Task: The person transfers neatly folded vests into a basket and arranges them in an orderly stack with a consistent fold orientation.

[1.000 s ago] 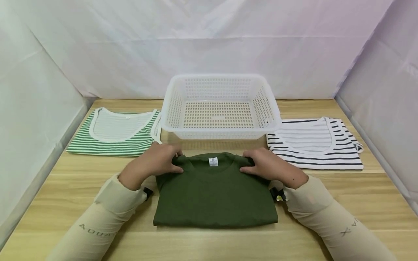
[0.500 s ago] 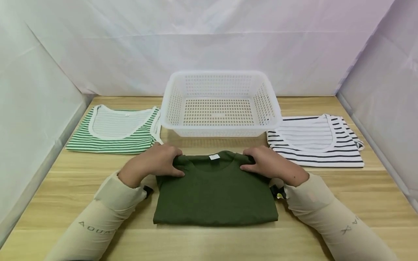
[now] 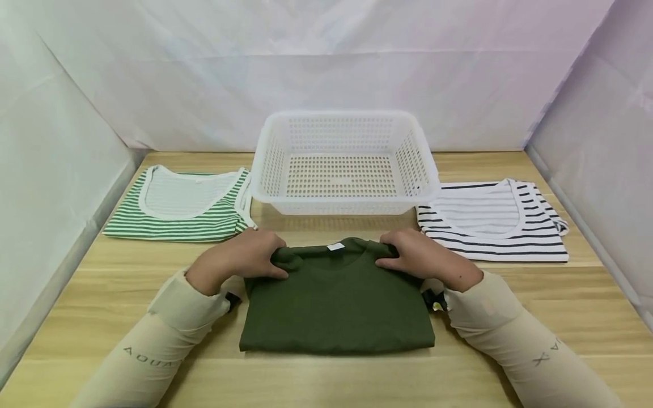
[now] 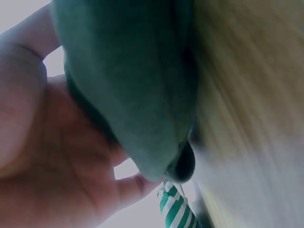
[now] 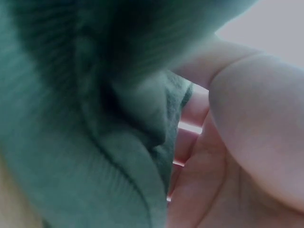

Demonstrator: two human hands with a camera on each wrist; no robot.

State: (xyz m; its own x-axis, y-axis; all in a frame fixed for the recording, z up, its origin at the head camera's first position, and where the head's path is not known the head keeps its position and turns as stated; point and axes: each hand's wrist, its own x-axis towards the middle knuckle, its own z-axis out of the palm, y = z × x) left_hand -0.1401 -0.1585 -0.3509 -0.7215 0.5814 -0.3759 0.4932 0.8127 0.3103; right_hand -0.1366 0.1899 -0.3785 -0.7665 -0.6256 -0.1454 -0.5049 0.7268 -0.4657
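A folded dark green T-shirt (image 3: 336,311) lies at the front middle of the table, its neckline and white label (image 3: 335,246) facing the far side. My left hand (image 3: 245,254) pinches its left shoulder between thumb and fingers. At the opposite shoulder, my right hand (image 3: 420,255) grips the cloth the same way. In the left wrist view the green cloth (image 4: 128,80) hangs in a fold against the fingers, beside the wooden surface. Layers of green fabric (image 5: 128,156) fill much of the right wrist view, with the thumb on the near side and fingers behind.
Behind the T-shirt stands a white plastic basket (image 3: 344,207) with nothing in it. A folded green-striped top (image 3: 168,229) lies to its left, close by my left hand. On the right is a folded black-striped top (image 3: 505,246). White cloth walls (image 3: 336,79) enclose the table.
The label at the T-shirt's neckline has tipped and now shows as a thin slanted strip. The view has shifted slightly. Both hands keep their hold on the shoulders.
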